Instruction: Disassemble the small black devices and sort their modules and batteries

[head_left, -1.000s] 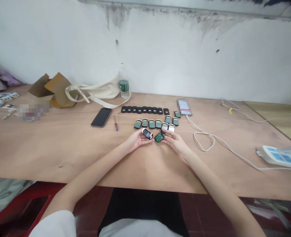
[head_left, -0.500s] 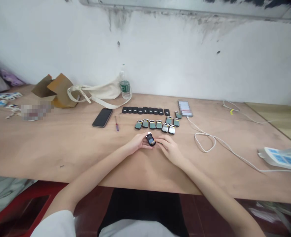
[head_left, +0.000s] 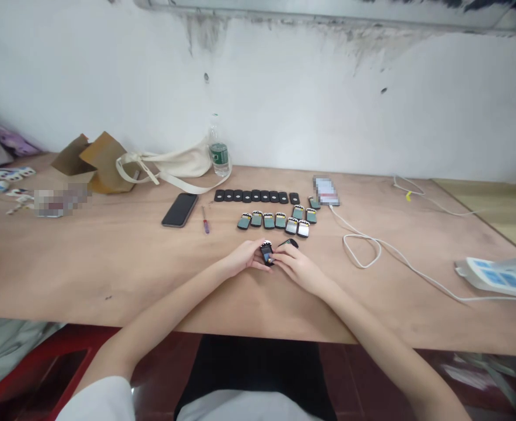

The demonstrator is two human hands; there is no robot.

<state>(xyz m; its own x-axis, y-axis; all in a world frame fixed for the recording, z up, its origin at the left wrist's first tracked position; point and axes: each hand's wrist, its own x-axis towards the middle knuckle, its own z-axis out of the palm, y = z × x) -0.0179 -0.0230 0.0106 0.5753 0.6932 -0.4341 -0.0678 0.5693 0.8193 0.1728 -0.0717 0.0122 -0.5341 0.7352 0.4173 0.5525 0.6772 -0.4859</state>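
Head camera view: near the middle of the frame, my left hand [head_left: 242, 258] has a small dark gadget [head_left: 266, 254], with the grip closed around its edges. My right hand [head_left: 300, 268] has bent fingers close together at its lower side; I cannot tell if that grip has hold of any part. The gadget looks open, so I think this one is only part done. Just past my right fingers, a dark piece [head_left: 289, 242] lies on the table [head_left: 108, 257]. Farther up are nine small pieces with screens [head_left: 269, 220], sitting apart from nine black covers [head_left: 256, 196] in a row, so those look not joined yet. Left of them lies a screwdriver [head_left: 205, 221].
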